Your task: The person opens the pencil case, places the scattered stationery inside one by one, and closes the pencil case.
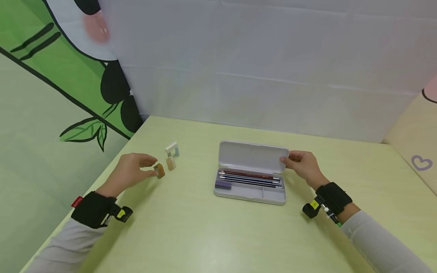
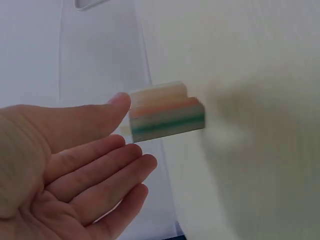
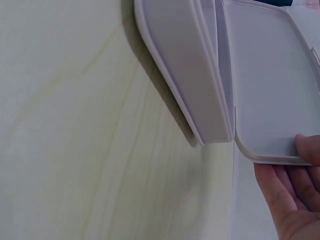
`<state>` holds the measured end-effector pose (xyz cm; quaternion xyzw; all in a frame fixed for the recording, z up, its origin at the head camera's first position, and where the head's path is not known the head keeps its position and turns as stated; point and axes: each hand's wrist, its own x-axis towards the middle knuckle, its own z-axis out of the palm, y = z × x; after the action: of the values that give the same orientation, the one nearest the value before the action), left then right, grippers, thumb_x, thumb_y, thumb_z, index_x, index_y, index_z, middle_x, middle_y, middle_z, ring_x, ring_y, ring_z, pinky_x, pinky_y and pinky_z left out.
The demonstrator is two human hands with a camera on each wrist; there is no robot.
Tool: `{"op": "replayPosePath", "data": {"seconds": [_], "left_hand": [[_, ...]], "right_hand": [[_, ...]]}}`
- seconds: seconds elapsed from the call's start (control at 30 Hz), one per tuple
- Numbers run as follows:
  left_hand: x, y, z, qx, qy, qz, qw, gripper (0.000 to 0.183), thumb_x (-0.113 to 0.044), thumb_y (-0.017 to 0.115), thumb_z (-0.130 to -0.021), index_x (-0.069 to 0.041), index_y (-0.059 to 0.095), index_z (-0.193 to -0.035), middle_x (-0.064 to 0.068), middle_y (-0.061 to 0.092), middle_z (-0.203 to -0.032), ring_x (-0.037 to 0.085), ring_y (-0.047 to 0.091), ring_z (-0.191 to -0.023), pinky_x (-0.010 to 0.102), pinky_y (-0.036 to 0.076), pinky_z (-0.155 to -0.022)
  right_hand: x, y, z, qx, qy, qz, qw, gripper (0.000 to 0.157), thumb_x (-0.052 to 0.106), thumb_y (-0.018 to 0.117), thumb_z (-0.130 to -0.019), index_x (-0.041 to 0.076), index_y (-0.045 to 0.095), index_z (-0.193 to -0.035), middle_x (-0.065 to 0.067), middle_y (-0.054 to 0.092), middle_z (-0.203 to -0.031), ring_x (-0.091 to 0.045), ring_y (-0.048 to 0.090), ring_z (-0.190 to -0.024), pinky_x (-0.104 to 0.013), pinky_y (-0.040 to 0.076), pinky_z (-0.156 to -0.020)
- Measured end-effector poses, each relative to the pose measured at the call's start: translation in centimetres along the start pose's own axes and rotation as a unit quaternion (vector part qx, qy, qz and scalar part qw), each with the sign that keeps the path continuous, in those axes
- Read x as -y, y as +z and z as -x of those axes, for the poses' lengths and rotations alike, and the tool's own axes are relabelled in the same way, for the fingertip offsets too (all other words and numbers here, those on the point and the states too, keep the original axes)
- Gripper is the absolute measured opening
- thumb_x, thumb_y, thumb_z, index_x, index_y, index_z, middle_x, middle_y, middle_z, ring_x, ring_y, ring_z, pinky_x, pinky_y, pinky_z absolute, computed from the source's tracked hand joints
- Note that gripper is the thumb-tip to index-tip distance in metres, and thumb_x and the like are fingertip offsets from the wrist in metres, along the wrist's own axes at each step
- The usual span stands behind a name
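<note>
In the head view my left hand (image 1: 131,170) is at a small striped block (image 1: 159,171) standing on the table, thumb tip at its edge and fingers spread apart from the thumb. The left wrist view shows the block's orange and green bands (image 2: 167,120), with the fingers of the left hand (image 2: 80,165) loosely bent beside it. My right hand (image 1: 304,167) pinches the right end of the pencil case's raised lid (image 1: 252,157), thumb inside and fingers behind. The open case (image 1: 239,194) holds several pencils (image 1: 250,179) and a purple eraser-like piece (image 1: 223,184).
Behind the striped block stands a beige block (image 1: 171,163). Farther back, a white block (image 1: 171,146) lies across small bluish ones (image 1: 176,152). A pale wall sheet (image 1: 266,76) rises behind the yellow table (image 1: 191,235), and a green panda-print sheet (image 1: 61,76) hangs at left.
</note>
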<state>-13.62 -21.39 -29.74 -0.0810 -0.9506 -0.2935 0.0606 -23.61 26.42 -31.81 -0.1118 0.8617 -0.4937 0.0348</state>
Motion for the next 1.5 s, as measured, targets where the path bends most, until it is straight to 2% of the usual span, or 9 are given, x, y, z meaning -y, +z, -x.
{"op": "replayPosePath", "data": {"seconds": [0.2,0.43,0.87,1.07,1.23,1.5], "left_hand": [[0.9,1.5,0.1,-0.012,-0.025,0.017,0.9995,0.038,-0.017,0.074,-0.074,0.005,0.064,-0.102,0.021,0.067,-0.093,0.028,0.064,-0.084,0.041,0.054,-0.068],[0.8,2.6,-0.3,-0.016,-0.035,0.013,0.9992,0.029,-0.014,0.074,-0.073,0.005,0.066,-0.094,0.018,0.069,-0.082,0.024,0.065,-0.073,0.04,0.054,-0.064],[0.7,2.8,-0.1,-0.071,-0.026,0.014,0.997,0.023,-0.008,0.073,-0.073,0.005,0.066,-0.09,0.018,0.069,-0.079,0.024,0.065,-0.07,0.042,0.053,-0.063],[0.0,2.7,-0.4,-0.103,-0.006,0.021,0.9945,0.021,-0.007,0.072,-0.074,0.002,0.066,-0.092,0.016,0.069,-0.081,0.024,0.064,-0.073,0.045,0.052,-0.066],[-1.1,2.9,-0.6,-0.108,0.004,0.024,0.9938,0.022,-0.007,0.072,-0.074,0.002,0.066,-0.094,0.016,0.069,-0.082,0.025,0.064,-0.074,0.046,0.052,-0.068],[-3.2,3.4,-1.2,-0.12,0.04,0.033,0.9914,0.021,-0.007,0.071,-0.075,-0.001,0.065,-0.095,0.014,0.069,-0.084,0.021,0.063,-0.075,0.044,0.051,-0.068]], "right_hand": [[-0.1,0.0,-0.1,0.0,0.002,0.001,1.0,0.041,0.023,0.063,-0.086,-0.007,0.058,-0.113,-0.026,0.061,-0.109,-0.015,0.063,-0.087,-0.037,0.053,-0.081],[-0.3,0.1,-0.2,-0.001,0.01,0.005,1.0,0.042,0.024,0.063,-0.086,-0.007,0.057,-0.115,-0.026,0.061,-0.11,-0.018,0.063,-0.088,-0.038,0.053,-0.082],[-0.1,0.2,0.0,0.007,0.009,0.006,1.0,0.042,0.024,0.062,-0.087,-0.007,0.056,-0.115,-0.026,0.061,-0.11,-0.021,0.063,-0.09,-0.042,0.051,-0.084],[-0.2,0.2,0.0,0.007,0.007,0.008,1.0,0.042,0.024,0.062,-0.087,-0.007,0.056,-0.115,-0.026,0.061,-0.11,-0.022,0.063,-0.091,-0.044,0.051,-0.085],[-0.2,0.3,-0.1,0.008,0.007,0.008,1.0,0.043,0.025,0.062,-0.087,-0.007,0.056,-0.115,-0.026,0.061,-0.11,-0.023,0.063,-0.091,-0.045,0.05,-0.086],[-0.1,0.5,-0.1,0.012,0.008,0.002,1.0,0.042,0.024,0.062,-0.087,-0.007,0.057,-0.115,-0.026,0.061,-0.11,-0.023,0.063,-0.091,-0.046,0.05,-0.087]]}}
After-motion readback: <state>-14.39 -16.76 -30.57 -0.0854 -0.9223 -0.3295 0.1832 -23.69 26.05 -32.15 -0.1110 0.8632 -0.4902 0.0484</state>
